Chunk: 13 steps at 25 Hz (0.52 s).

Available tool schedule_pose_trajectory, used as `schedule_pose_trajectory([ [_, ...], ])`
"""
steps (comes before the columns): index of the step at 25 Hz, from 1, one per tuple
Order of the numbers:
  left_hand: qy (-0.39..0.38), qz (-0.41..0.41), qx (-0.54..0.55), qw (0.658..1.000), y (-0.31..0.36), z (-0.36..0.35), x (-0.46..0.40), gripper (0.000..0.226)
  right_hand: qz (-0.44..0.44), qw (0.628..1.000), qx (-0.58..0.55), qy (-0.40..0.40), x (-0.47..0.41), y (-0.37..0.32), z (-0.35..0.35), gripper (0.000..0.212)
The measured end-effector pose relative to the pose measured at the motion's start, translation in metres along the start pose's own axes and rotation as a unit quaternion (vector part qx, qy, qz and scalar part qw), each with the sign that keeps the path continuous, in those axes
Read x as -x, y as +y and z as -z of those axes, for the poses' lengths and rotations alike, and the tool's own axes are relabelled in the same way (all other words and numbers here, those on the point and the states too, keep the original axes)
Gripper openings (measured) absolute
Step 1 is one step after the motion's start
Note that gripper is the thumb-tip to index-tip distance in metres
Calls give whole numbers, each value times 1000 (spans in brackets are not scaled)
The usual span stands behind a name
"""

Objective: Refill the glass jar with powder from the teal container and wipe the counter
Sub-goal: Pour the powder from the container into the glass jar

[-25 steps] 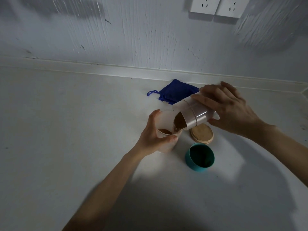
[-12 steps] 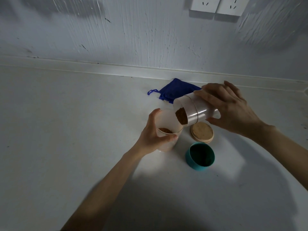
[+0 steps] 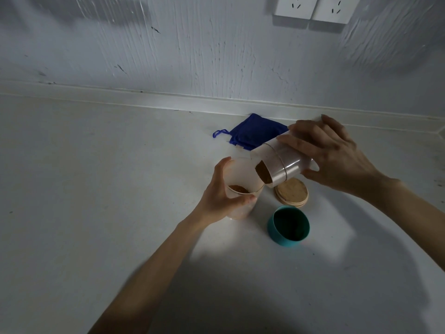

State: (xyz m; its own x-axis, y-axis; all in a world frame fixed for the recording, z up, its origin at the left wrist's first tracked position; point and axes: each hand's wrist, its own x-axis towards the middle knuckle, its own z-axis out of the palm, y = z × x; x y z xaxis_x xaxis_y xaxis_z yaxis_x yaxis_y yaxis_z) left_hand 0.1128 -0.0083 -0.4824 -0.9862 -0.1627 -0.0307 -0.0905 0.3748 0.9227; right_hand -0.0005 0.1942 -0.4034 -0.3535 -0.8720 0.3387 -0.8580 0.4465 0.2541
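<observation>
A pale counter (image 3: 96, 189) meets a streaked white wall carrying two sockets (image 3: 313, 7). The left hand (image 3: 221, 196) wraps closed around an upright glass jar (image 3: 240, 182) with brown powder (image 3: 238, 188) at its bottom. The right hand (image 3: 334, 153) grips a white container (image 3: 281, 165), tilted mouth-down toward the jar's rim, powder visible at its opening. On the counter lie a wooden lid (image 3: 292, 192), a teal cap (image 3: 288, 226) nearer the viewer, and a blue cloth (image 3: 255, 133) by the wall.
</observation>
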Motion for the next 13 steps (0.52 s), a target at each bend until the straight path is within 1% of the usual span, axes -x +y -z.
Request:
schedule_pose_trajectory([
  [13,-2,2,3,1000,4,0,2,88,8,1000,-5,8,-3,-4,0,83],
])
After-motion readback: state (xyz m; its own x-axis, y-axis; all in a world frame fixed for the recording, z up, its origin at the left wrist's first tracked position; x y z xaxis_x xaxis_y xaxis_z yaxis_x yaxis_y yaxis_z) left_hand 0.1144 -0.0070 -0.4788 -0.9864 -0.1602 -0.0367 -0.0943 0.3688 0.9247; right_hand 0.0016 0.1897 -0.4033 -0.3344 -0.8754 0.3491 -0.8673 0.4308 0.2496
